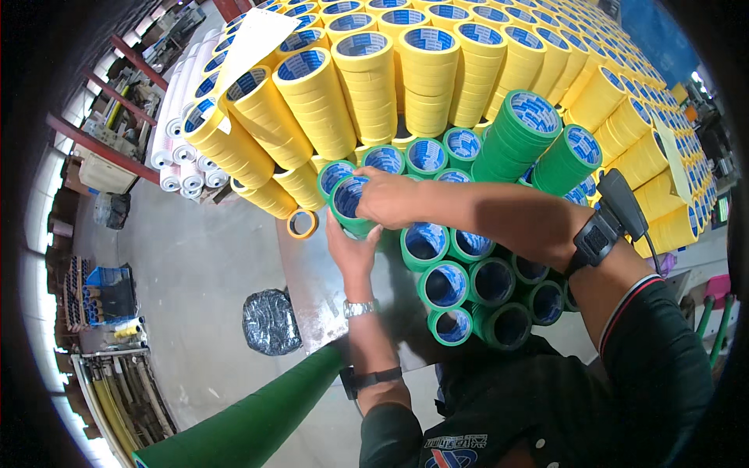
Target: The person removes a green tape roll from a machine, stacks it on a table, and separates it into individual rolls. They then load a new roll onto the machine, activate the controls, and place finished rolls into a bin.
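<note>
On a grey metal tabletop (312,288), both hands grip one stack of green tape rolls (349,204).
Right hand (388,198) curls over its top; left hand (353,251) cups it below, beside tall yellow tape-roll stacks (367,86).

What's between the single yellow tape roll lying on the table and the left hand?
In the head view, only bare grey table separates the yellow roll from the left hand.
</note>
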A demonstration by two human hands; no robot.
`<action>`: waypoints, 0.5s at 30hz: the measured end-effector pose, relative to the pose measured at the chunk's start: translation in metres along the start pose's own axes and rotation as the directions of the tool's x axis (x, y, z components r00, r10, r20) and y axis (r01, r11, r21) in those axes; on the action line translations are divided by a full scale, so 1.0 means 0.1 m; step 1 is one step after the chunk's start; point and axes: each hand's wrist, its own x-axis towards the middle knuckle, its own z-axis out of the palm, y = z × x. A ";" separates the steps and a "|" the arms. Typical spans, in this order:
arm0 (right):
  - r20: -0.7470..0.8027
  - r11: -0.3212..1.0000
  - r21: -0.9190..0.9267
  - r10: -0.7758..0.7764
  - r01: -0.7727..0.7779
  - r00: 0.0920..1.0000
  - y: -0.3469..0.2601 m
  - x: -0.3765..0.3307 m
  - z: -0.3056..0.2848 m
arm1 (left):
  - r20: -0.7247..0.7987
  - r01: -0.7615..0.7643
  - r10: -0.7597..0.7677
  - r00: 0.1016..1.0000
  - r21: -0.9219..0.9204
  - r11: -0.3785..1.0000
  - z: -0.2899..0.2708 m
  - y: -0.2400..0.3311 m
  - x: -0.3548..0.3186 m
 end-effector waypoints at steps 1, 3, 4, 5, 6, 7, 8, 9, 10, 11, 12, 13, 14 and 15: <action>-0.031 0.998 0.059 0.021 -0.019 0.999 0.01 -0.01 0.01 | 0.048 0.013 -0.013 0.999 -0.012 1.000 -0.04 0.03 0.04; -0.066 0.992 0.122 0.038 -0.029 0.997 0.00 0.01 0.05 | 0.092 0.028 -0.026 0.995 -0.017 0.999 -0.13 0.00 0.12; -0.088 0.989 0.138 0.063 -0.051 0.994 -0.02 0.03 0.07 | 0.142 0.103 -0.088 0.986 -0.099 0.990 -0.18 -0.06 0.15; -0.110 0.985 0.155 0.088 -0.070 0.990 -0.04 0.05 0.10 | 0.194 0.180 -0.146 0.970 -0.177 0.968 -0.22 -0.10 0.16; -0.114 0.986 0.154 0.088 -0.070 0.990 -0.04 0.04 0.13 | 0.193 0.177 -0.143 0.971 -0.174 0.969 -0.21 -0.09 0.16; -0.161 0.991 0.114 0.082 -0.064 0.984 -0.05 0.02 0.16 | 0.128 0.100 -0.084 0.988 -0.118 0.988 -0.19 -0.08 0.14; -0.207 0.995 0.074 0.074 -0.060 0.976 -0.05 -0.01 0.18 | 0.065 0.025 -0.021 0.998 -0.056 0.998 -0.18 -0.06 0.10; -0.204 0.994 0.072 0.089 -0.076 0.975 -0.03 -0.11 0.21 | 0.077 0.020 -0.015 0.997 -0.065 0.998 -0.10 -0.01 0.08; -0.313 1.000 0.006 0.014 -0.013 0.950 -0.10 -0.16 0.21 | -0.011 -0.065 0.065 0.998 -0.023 0.998 -0.12 0.07 0.00; -0.413 0.997 -0.066 -0.065 0.042 0.909 -0.18 -0.23 0.21 | -0.093 -0.145 0.147 0.985 0.026 0.989 -0.15 0.15 -0.10; -0.412 0.997 -0.061 -0.066 0.045 0.909 -0.30 -0.31 0.18 | -0.092 -0.141 0.143 0.985 0.029 0.990 -0.21 0.23 -0.23; -0.448 0.995 -0.059 -0.102 0.085 0.888 -0.48 -0.37 0.09 | -0.139 -0.151 0.167 0.976 0.115 0.982 -0.35 0.29 -0.40; -0.478 0.992 -0.056 -0.129 0.116 0.869 -0.66 -0.46 0.05 | -0.177 -0.157 0.192 0.965 0.192 0.969 -0.44 0.33 -0.60; -0.443 0.991 -0.043 -0.130 0.123 0.887 -0.85 -0.57 0.01 | -0.159 -0.124 0.157 0.975 0.200 0.972 -0.53 0.39 -0.83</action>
